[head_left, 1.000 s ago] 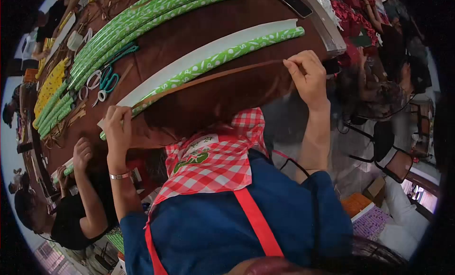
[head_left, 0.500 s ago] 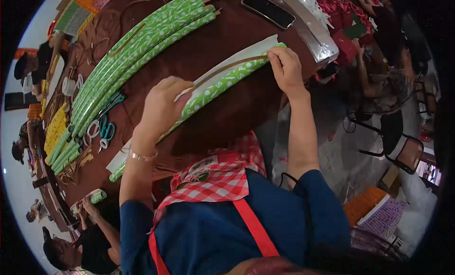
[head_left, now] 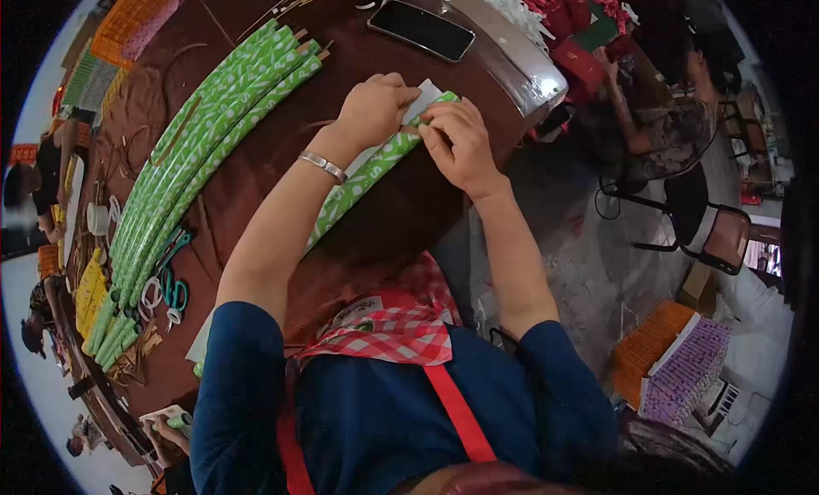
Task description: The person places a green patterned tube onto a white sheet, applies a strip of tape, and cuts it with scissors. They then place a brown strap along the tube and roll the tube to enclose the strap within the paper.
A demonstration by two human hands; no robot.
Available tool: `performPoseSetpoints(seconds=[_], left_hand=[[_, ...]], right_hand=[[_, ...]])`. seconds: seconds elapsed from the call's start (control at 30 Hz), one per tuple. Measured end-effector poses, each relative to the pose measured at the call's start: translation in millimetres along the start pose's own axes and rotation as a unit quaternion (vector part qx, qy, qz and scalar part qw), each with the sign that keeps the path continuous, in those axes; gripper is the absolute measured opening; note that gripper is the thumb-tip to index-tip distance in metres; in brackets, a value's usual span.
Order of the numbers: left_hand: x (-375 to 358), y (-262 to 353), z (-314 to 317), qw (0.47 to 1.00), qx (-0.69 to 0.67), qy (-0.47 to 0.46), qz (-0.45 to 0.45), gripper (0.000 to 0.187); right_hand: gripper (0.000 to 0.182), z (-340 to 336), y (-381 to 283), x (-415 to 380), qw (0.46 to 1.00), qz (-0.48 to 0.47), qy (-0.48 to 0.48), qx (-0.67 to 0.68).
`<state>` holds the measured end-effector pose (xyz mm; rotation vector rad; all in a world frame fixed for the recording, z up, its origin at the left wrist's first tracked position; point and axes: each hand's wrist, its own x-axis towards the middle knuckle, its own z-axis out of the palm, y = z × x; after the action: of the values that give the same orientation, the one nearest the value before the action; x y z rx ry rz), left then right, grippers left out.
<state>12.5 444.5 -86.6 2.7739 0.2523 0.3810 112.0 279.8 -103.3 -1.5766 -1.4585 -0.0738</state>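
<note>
A half-rolled sheet of green wrapping paper (head_left: 363, 188) with white print and a white inner side lies slantwise on the brown-covered table. Near its far end, my left hand (head_left: 375, 111) is closed, fingertips pinched together on a thin brown strip (head_left: 411, 130). My right hand (head_left: 461, 145) sits just beside it, its fingers closed around the end of the roll. A short stretch of the strip shows between the two hands. My fingers hide the exact grip. The near part of the roll passes behind my left forearm.
Several finished green rolls (head_left: 200, 154) lie bundled at the left, with teal-handled scissors (head_left: 174, 292) beside them. A phone (head_left: 422, 29) lies at the far side, near a clear plastic-covered box (head_left: 533, 85). A chair (head_left: 721, 239) and orange and purple baskets (head_left: 657, 350) stand right. Other people sit around.
My left hand has slid up along the roll to its far end, close to my right hand. The view has shifted, and the strip between my hands now shows only briefly.
</note>
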Motion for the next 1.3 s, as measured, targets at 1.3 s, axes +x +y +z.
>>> performPoseSetpoints(seconds=[1.3], left_hand=[[45.4,-7.5,19.0,0.991,-0.090,0.035,-0.093,0.019]], right_hand=[[0.017,10.4,11.1,3.5,0.999,-0.003,0.002,0.043]])
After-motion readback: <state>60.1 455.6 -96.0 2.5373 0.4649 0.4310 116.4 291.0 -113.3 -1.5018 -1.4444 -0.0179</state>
